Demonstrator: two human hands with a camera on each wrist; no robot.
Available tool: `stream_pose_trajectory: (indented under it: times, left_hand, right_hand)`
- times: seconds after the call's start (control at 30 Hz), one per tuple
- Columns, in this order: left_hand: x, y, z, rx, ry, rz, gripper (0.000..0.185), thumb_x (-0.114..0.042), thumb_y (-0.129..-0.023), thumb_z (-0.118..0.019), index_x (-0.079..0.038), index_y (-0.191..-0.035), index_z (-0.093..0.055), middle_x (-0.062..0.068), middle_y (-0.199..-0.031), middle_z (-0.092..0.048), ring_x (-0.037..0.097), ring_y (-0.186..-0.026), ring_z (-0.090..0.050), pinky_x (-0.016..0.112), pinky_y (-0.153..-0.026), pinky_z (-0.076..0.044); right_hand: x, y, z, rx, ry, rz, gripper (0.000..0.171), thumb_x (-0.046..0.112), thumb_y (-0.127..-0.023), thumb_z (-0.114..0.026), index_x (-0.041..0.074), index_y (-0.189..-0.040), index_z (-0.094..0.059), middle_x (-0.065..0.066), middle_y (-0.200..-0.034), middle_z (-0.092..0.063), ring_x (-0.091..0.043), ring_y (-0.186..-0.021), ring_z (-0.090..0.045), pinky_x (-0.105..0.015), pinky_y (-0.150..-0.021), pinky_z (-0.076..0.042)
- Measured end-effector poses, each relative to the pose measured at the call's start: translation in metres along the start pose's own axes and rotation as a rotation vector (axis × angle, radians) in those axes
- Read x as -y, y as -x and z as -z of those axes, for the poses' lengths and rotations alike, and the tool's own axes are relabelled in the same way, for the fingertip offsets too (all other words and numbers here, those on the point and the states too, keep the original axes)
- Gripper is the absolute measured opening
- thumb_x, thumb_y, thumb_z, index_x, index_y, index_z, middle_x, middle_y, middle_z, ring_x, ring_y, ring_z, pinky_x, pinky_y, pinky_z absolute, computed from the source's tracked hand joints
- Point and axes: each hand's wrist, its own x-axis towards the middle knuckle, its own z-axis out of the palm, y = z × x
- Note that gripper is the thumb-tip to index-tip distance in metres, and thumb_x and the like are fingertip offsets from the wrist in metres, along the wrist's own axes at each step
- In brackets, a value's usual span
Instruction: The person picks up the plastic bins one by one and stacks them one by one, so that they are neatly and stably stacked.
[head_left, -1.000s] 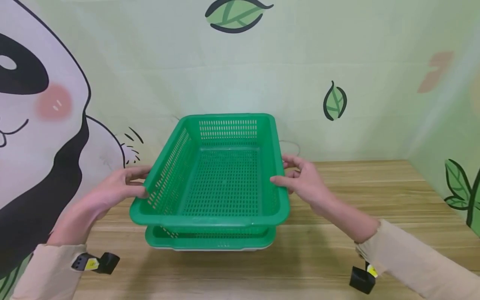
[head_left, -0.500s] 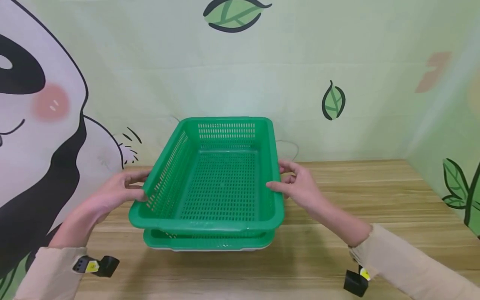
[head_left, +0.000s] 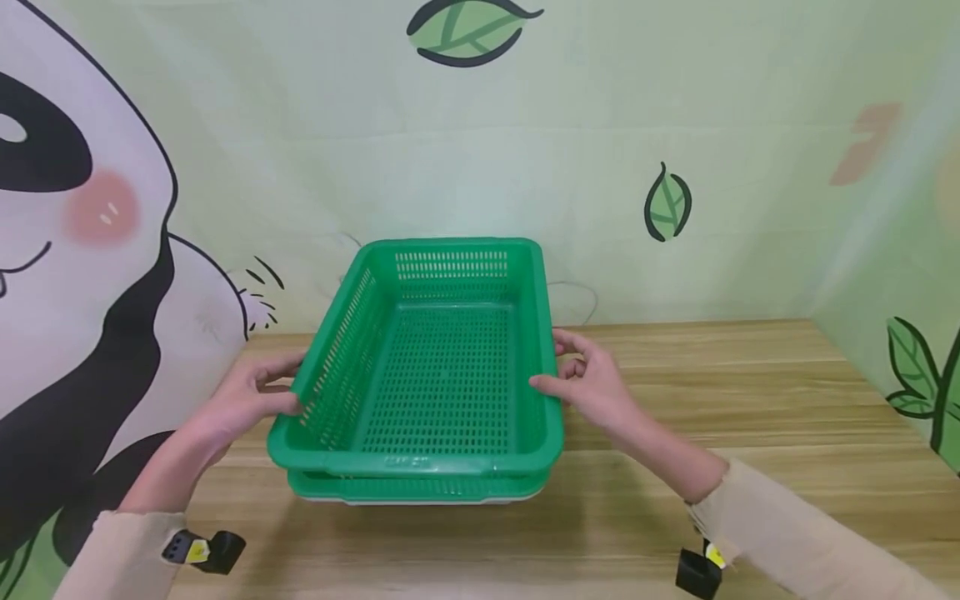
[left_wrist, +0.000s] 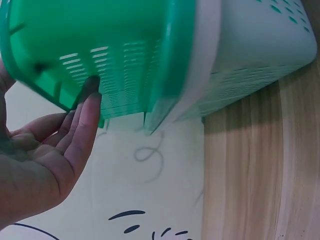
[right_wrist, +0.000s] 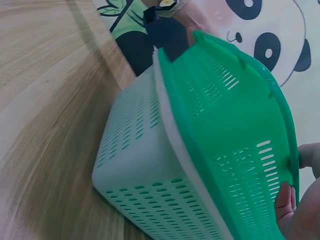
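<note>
A green slotted basket (head_left: 420, 462) sits nested in a second green basket (head_left: 412, 486), with a white basket (head_left: 420, 501) showing as a thin edge at the bottom. My left hand (head_left: 262, 396) grips the top basket's left rim, thumb on top. My right hand (head_left: 577, 383) grips its right rim the same way. In the left wrist view my left hand's fingers (left_wrist: 82, 120) lie under the green basket (left_wrist: 100, 45), above the white basket (left_wrist: 260, 55). The right wrist view shows the green basket (right_wrist: 235, 125) in the white basket (right_wrist: 140, 165), my right hand (right_wrist: 295, 200) at its edge.
The stack stands on a wooden table (head_left: 750, 400) near the back wall, which bears a panda and leaf mural (head_left: 75, 208). A second wall closes the table's right side. Small black wrist cameras (head_left: 206, 550) hang under both sleeves.
Both hands have lowered the top green basket into the stack; the gap between it and the basket below has nearly closed. The hands keep their hold on the rims.
</note>
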Motion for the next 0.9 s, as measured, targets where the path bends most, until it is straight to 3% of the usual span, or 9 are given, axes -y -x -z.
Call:
stream_pose_trajectory:
  times: [0.23,0.53,0.77,0.9]
  left_hand:
    - [-0.0022,0.0002,-0.0049,-0.04,0.048,0.02,0.058,-0.004,-0.078,-0.055,0.002,-0.134,-0.039,0.023,-0.124,-0.05,0.015,-0.096,-0.057,0.025,-0.074,-0.049]
    - [-0.0005,0.0009,-0.0072,-0.056,0.049,0.019,0.059,-0.002,-0.079,-0.055,0.0,-0.135,-0.039,0.024,-0.12,-0.051,0.029,-0.097,-0.06,0.025,-0.072,-0.05]
    - [0.0002,0.0,-0.0074,-0.05,0.053,0.015,0.058,-0.001,-0.078,-0.054,0.0,-0.135,-0.04,0.024,-0.117,-0.054,0.019,-0.089,-0.063,0.025,-0.071,-0.051]
    - [-0.0017,0.0006,-0.0077,-0.059,0.036,0.024,0.058,-0.002,-0.079,-0.054,-0.001,-0.135,-0.04,0.024,-0.117,-0.054,0.023,-0.09,-0.063,0.026,-0.07,-0.051]
  right_hand:
    - [-0.0011,-0.0005,0.0024,0.0,0.001,0.008,0.061,0.001,-0.079,-0.064,-0.005,-0.133,-0.037,-0.017,-0.11,-0.044,-0.012,-0.072,-0.053,-0.019,-0.062,-0.049]
    - [0.0016,-0.0014,0.0047,0.017,0.023,0.016,0.061,0.001,-0.079,-0.064,-0.004,-0.133,-0.037,-0.016,-0.11,-0.044,-0.014,-0.072,-0.053,-0.019,-0.064,-0.05]
    - [-0.0027,-0.0021,0.0035,0.027,0.045,0.021,0.061,0.0,-0.077,-0.066,-0.006,-0.131,-0.039,-0.018,-0.108,-0.046,-0.014,-0.071,-0.052,-0.018,-0.059,-0.046]
    - [-0.005,-0.0024,0.0041,0.028,0.048,0.012,0.061,0.002,-0.078,-0.066,-0.006,-0.132,-0.038,-0.018,-0.109,-0.046,-0.015,-0.072,-0.052,-0.02,-0.06,-0.047]
